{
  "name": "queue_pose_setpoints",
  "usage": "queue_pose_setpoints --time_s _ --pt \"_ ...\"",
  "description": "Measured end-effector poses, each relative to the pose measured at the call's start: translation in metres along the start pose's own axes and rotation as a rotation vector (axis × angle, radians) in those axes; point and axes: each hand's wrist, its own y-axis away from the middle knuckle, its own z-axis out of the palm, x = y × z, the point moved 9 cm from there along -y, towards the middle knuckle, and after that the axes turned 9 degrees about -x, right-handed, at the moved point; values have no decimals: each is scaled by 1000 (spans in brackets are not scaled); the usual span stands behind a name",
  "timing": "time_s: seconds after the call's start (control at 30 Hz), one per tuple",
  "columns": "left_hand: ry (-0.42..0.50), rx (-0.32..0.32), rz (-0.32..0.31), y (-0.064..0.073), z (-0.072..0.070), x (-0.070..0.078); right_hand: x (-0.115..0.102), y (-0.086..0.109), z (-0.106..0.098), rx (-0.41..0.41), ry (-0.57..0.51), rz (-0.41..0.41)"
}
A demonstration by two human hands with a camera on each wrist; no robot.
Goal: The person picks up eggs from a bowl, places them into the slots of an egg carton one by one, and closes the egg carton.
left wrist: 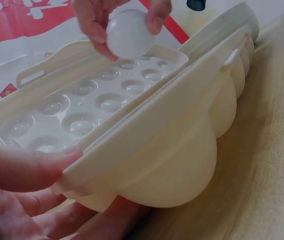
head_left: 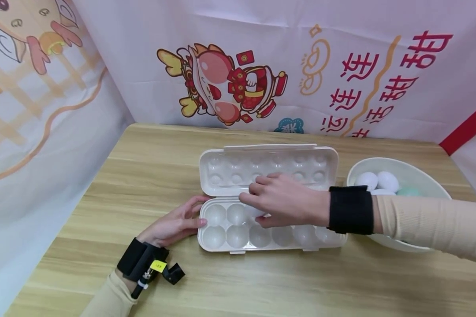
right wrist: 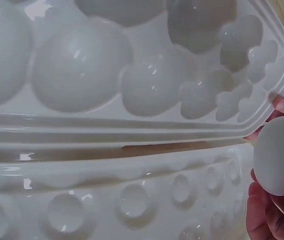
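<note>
A white plastic egg box (head_left: 269, 248) lies with its lid (head_left: 269, 169) folded back on the table. My left hand (head_left: 178, 224) grips the box's left end, thumb on the rim and fingers at the side and underneath in the left wrist view. Between the thumb and fingers of my right hand (head_left: 281, 198) is a white egg (left wrist: 130, 34), held above the box. In the head view that hand hides most of the egg and part of the back row of cups. The visible cups hold no eggs.
To the right stands a large white bowl (head_left: 432, 180) with several white eggs (head_left: 366, 180) and a pale green one (head_left: 409, 191), partly hidden by my right forearm. The wooden table (head_left: 143, 176) meets a printed cloth (head_left: 143, 26) at the back.
</note>
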Motion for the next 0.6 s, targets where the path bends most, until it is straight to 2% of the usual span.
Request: queue_pose_setpoints --time_s 0.17,0.6 --pt "3 -8 0 0 0 0 -2 -19 5 -48 -87 5" --pt "12 -3 5 2 -2 1 -15 -65 27 -58 -196 -31"
